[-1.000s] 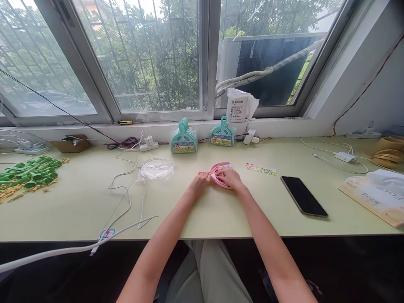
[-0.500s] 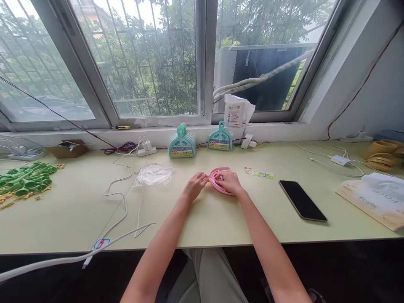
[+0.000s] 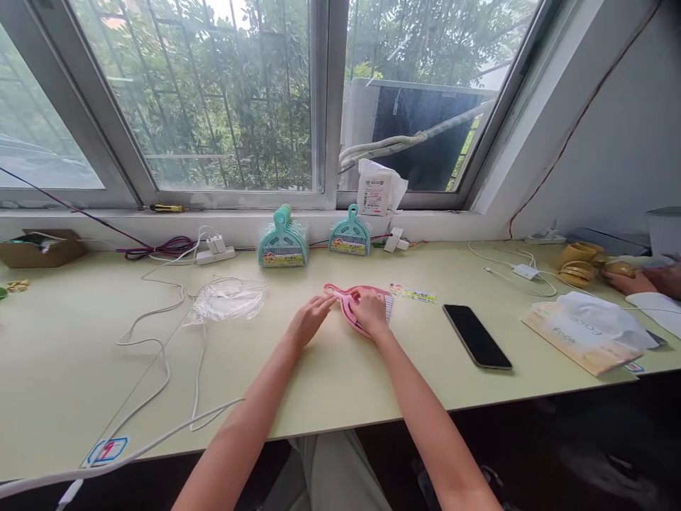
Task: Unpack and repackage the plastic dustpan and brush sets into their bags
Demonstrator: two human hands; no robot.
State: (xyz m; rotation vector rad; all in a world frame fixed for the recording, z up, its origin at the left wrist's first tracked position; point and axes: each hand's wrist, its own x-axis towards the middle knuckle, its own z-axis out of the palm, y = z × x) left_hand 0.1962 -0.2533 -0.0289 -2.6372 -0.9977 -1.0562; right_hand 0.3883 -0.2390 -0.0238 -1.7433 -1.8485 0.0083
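Note:
A small pink dustpan lies on the table in front of me, its looped handle pointing left. My left hand is at the handle, fingers closed together on it. Over the pan, my right hand curls its fingers on a small pink hand brush, whose pale bristles show past the knuckles. My fingers hide most of the brush body. Just beyond the right hand lies a printed label strip. Crumpled clear plastic wrap rests to the left.
Wrapped green dustpan sets and another set stand by the window sill. To the right are a phone and a tissue pack. White cables cross the left side. Another person's hand is at far right near brown parts.
The view has turned right, bringing another person's hand into sight. The pink dustpan has turned a little, with its handle loop and the brush bristles showing more. Both my hands remain on the set.

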